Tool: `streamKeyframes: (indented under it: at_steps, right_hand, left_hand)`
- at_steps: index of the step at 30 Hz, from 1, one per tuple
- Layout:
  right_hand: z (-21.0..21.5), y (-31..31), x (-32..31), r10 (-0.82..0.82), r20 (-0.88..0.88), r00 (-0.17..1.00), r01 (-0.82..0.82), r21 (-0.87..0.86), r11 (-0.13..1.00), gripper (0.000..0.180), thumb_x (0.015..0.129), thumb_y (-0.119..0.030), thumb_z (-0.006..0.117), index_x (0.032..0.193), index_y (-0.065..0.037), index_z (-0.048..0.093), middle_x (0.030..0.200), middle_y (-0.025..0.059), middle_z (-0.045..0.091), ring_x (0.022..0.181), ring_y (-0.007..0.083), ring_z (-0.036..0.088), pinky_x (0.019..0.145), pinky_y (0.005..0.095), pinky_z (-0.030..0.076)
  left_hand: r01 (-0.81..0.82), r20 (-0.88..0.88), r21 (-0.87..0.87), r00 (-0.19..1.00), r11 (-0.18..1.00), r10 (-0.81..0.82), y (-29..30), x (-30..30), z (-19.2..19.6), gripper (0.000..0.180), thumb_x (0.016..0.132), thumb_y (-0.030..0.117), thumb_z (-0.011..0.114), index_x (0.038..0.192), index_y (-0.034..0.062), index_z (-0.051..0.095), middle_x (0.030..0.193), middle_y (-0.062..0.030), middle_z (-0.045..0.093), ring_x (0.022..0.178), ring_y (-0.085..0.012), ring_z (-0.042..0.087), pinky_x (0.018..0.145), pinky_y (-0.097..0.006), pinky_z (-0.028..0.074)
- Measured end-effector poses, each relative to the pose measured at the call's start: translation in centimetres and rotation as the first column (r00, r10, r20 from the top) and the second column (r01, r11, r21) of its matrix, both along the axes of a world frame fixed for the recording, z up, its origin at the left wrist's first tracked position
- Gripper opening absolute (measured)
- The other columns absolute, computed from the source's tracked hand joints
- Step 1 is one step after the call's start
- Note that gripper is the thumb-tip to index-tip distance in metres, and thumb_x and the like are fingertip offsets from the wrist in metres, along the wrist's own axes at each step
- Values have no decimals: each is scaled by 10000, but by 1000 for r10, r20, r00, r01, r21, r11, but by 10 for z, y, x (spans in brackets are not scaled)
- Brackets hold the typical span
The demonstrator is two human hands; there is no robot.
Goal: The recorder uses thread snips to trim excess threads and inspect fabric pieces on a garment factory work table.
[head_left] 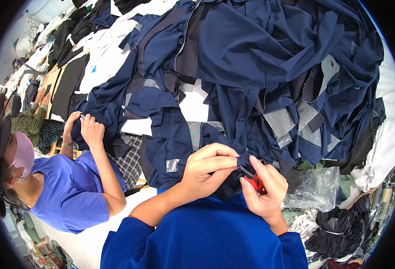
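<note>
Navy garments heap across the worktop (388, 89); at its near edge your left hand (206, 168) pinches a fold of navy cloth (243, 160), grip tight. Your right hand (262, 188) clasps red snips (255, 181) against it. Beside you, another person's hands (87, 127) work more navy fabric.

A crumpled clear plastic bag (313, 188) lies near, on the right, beside dark cloth. No labels, signs or screens show.

Bright, even light, soft shadows; fisheye bends and darkens the blurred rim.
</note>
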State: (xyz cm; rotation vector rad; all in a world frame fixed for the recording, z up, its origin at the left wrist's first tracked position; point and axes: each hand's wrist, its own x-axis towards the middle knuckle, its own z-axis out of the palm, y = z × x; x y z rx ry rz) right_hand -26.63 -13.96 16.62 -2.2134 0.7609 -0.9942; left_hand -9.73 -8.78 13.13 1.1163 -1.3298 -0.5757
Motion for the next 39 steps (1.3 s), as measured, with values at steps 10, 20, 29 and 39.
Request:
streamKeyframes:
  at_steps: [10, 20, 29, 39]
  right_hand:
    - [1, 2, 0, -3, 5, 1000, 3, 20, 1000, 497, 668, -24, 732, 1151, 9, 620, 637, 61, 569, 486, 161, 526, 463, 265, 414]
    - [-7, 0, -1, 15, 69, 998, -17, 35, 999, 459, 719, -3, 714, 1162, 37, 601, 644, 67, 565, 493, 136, 500, 471, 243, 399]
    - [0, 2, -2, 28, 62, 998, -37, 139, 990, 457, 693, 4, 707, 1140, 29, 616, 593, 51, 505, 478, 123, 475, 451, 239, 363]
    - [0, 4, -5, 56, 20, 998, -58, 141, 988, 458, 668, -14, 720, 1117, 14, 635, 584, 48, 507, 466, 136, 496, 441, 251, 378]
  left_hand:
    - [20, -22, 23, 1000, 1000, -19, 1, -3, -1, 166, 731, -47, 691, 883, 19, 682, 907, -94, 642, 757, -193, 628, 653, -264, 491]
    - [7, 129, -50, 992, 999, -1, 1, -1, 0, 151, 739, -44, 665, 867, 37, 661, 905, -92, 642, 773, -212, 624, 689, -284, 481]
    - [411, -527, 107, 796, 905, -298, 4, -1, -2, 86, 836, -12, 473, 906, -2, 522, 933, -75, 522, 836, -146, 492, 764, -256, 391]
    - [425, -496, 120, 808, 897, -317, 4, 1, -1, 113, 805, 21, 437, 881, -2, 517, 895, -67, 501, 838, -160, 474, 784, -270, 372]
